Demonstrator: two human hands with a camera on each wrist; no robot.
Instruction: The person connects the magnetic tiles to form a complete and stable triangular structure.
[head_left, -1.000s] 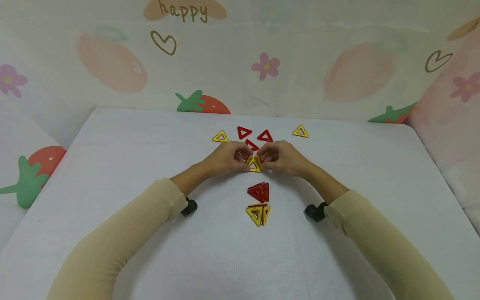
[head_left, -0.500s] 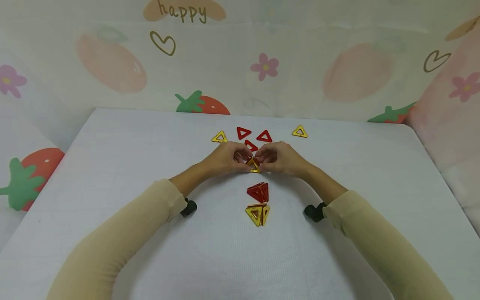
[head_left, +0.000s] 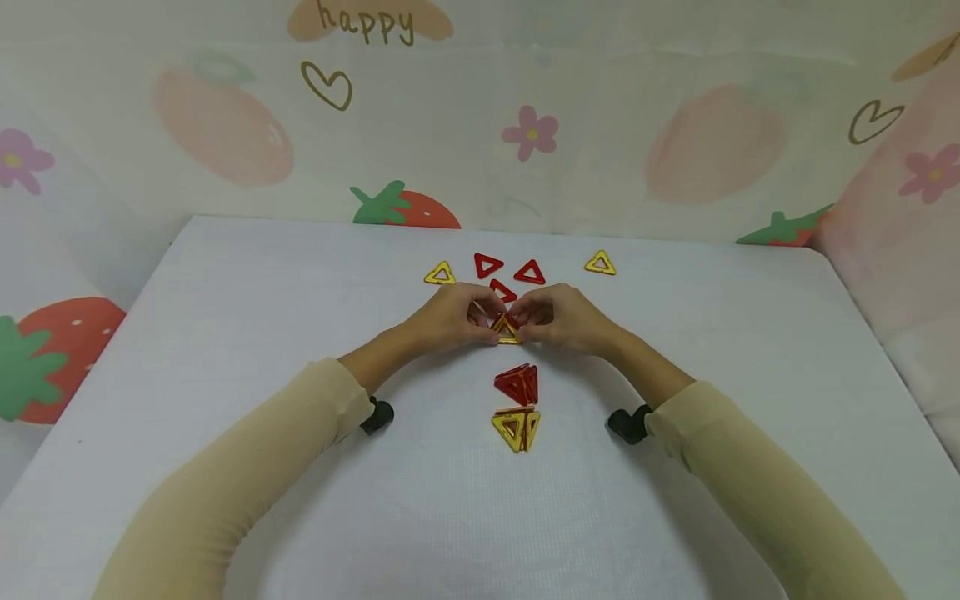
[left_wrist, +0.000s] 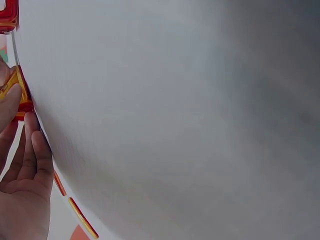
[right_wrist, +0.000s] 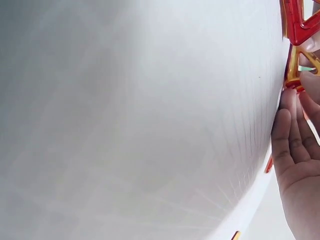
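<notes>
In the head view my left hand (head_left: 457,315) and right hand (head_left: 566,317) meet around a small pyramid of triangular magnetic tiles (head_left: 507,341). Its front tile is yellow, and red tile edges show behind. The left thumb and fingers pinch its left side; the right thumb and fingers pinch the opposite side. Both wrist views show a yellow tile (left_wrist: 22,95) between thumb and fingers, low over the tabletop. Nearer the body stands a red tile pyramid (head_left: 513,385), and just in front of that a yellow tile pyramid (head_left: 515,442). Fingers hide the held pyramid's sides.
Beyond the hands lie loose flat triangular tiles: red ones (head_left: 531,280), one of them close behind the fingertips, a yellow one (head_left: 440,282) at left and another yellow one (head_left: 601,272) at right. The white table (head_left: 300,275) ends at a patterned backdrop (head_left: 600,167).
The held tiles have drawn together at the top: the separate yellow sides seen earlier now read as one yellow front with red behind. Both hands have barely shifted.
</notes>
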